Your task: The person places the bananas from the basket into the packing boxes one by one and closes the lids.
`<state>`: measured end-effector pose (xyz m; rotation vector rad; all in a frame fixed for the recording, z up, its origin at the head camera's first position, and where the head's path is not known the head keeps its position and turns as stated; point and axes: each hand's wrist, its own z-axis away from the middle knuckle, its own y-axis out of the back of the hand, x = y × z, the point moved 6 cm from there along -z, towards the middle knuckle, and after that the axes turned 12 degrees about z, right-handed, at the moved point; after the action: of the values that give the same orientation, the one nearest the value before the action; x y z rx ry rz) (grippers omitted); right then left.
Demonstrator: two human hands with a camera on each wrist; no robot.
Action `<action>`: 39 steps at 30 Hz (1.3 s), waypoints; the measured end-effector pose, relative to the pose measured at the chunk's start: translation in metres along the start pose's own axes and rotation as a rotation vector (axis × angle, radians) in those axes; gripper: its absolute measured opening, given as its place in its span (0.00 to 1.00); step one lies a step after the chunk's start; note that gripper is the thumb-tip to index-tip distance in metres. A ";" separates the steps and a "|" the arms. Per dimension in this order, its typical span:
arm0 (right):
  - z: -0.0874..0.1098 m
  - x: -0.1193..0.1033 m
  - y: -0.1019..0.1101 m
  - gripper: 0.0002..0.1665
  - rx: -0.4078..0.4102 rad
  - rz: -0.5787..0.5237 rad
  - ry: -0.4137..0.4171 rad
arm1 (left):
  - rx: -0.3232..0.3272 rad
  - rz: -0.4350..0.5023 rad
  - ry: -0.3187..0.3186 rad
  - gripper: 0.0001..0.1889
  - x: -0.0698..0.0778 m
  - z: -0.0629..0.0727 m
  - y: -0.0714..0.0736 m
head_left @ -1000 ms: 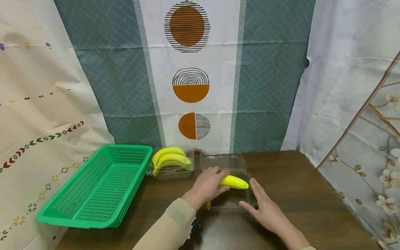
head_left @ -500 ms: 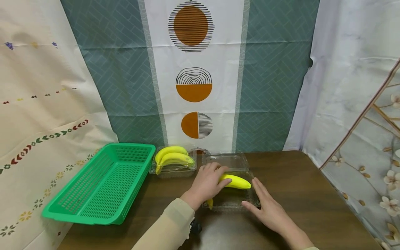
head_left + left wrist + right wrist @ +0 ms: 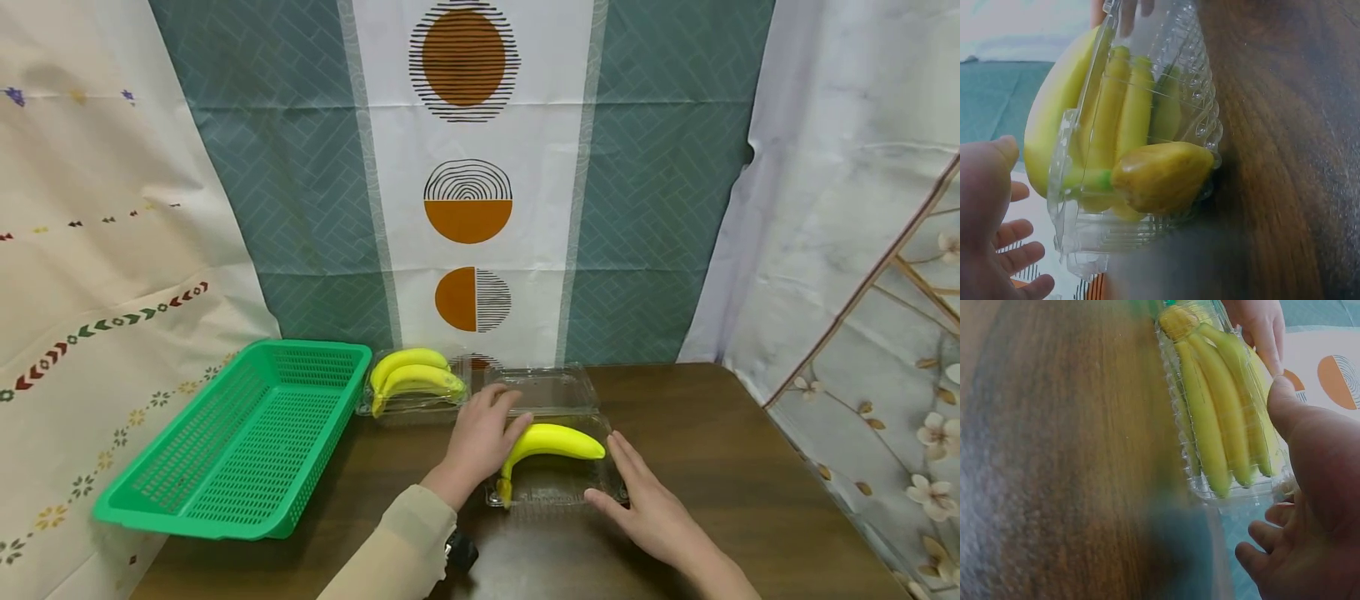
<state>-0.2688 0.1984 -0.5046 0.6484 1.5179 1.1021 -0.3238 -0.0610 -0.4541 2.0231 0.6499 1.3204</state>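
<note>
A clear plastic clamshell box [image 3: 558, 497] stands on the table with its lid [image 3: 543, 387] folded back behind it. Yellow bananas [image 3: 558, 440] lie in it, and their brown stem end [image 3: 1163, 178] is at the left front corner in the left wrist view. Through the clear wall several long banana shapes [image 3: 1222, 412] show in the right wrist view. My left hand [image 3: 480, 437] is at the left side, fingers loosely spread, thumb close to the bananas' bend. Along the right rim my right hand [image 3: 648, 504] rests with straight fingers, its thumb near the front corner.
A green plastic basket [image 3: 273, 450] stands at the left with bare slats showing. Between it and the box, at the back, sits another clear box [image 3: 382, 408] holding bananas [image 3: 416, 379]. Brown wooden tabletop [image 3: 720, 450] extends right. Cloth curtains [image 3: 660, 208] hang behind.
My left hand has let go of the bananas and drawn back to the left, so their bend and stem now show. The right hand stays at the box's right side.
</note>
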 end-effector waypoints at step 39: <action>-0.057 0.013 0.026 0.52 0.006 -0.089 -0.011 | 0.002 0.312 0.252 0.33 -0.025 0.009 -0.008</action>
<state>-0.3306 0.2033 -0.4889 0.5846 1.5272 1.0255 -0.3250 -0.0751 -0.4774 2.0362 0.4546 1.7773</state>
